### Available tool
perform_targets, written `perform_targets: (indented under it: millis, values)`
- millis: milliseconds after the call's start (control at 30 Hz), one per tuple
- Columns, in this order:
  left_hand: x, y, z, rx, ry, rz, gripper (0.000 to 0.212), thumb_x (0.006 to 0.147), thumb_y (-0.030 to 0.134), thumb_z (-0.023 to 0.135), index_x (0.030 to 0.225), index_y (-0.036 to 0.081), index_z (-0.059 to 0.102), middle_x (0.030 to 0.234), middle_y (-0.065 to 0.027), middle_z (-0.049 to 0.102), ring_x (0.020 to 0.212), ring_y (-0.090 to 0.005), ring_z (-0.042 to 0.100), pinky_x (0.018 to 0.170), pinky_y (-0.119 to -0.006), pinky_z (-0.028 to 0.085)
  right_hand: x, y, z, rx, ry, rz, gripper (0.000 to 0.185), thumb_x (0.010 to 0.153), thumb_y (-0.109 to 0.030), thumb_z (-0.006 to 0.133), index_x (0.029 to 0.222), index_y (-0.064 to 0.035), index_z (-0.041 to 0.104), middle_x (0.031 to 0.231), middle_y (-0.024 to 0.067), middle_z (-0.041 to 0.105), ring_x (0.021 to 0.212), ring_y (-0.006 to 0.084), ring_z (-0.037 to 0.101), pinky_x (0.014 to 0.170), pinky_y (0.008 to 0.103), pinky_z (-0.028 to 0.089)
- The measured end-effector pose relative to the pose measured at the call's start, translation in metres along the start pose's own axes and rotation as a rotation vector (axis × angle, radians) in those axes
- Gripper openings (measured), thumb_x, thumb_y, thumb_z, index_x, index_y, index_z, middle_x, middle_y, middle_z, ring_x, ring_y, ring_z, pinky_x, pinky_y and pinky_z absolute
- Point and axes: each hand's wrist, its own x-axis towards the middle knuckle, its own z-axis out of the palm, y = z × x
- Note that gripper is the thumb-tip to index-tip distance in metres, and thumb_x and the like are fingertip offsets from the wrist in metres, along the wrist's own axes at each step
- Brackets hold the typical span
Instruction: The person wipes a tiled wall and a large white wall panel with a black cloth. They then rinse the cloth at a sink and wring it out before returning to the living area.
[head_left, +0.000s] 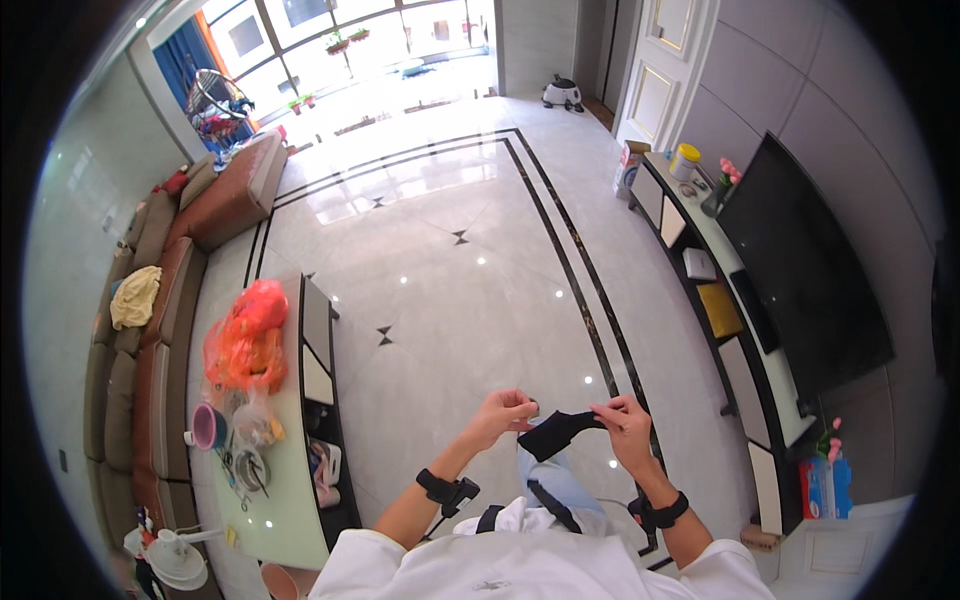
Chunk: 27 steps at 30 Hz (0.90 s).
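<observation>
My right hand (628, 429) pinches the narrow end of a small black cloth item (553, 436), which looks like a sock. The cloth stretches leftward from those fingertips, widening at its far end. My left hand (504, 416) is beside that wider end with its fingers curled together. Whether it grips the cloth is not clear. Both hands are in front of my body, above my light blue trouser leg (551, 480) and the tiled floor (465, 315).
On my left, a low table (281, 517) bears orange plastic bags (251, 337), a pink-rimmed bowl (208, 426) and a metal bowl (251, 469). Behind it runs a brown sofa (161, 375). A television (806, 277) stands on a long cabinet (757, 390) to my right.
</observation>
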Motion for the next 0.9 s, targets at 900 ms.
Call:
perform_targets:
  millis: [900]
  values:
    - [0.49, 0.567, -0.409, 0.994, 0.196, 0.487, 0.024, 0.087, 0.002, 0.059, 0.109, 0.004, 0.067, 0.085, -0.0095, 0.062, 0.076, -0.0217, 0.06, 0.069, -0.031, 0.048, 0.84, 0.097, 0.298, -0.212, -0.196, -0.543, 0.028, 0.07, 0.004, 0.066, 0.096, -0.006, 0.071, 0.089, 0.0072, 0.069, 0.078, 0.024, 0.066, 0.066, 0.032, 0.054]
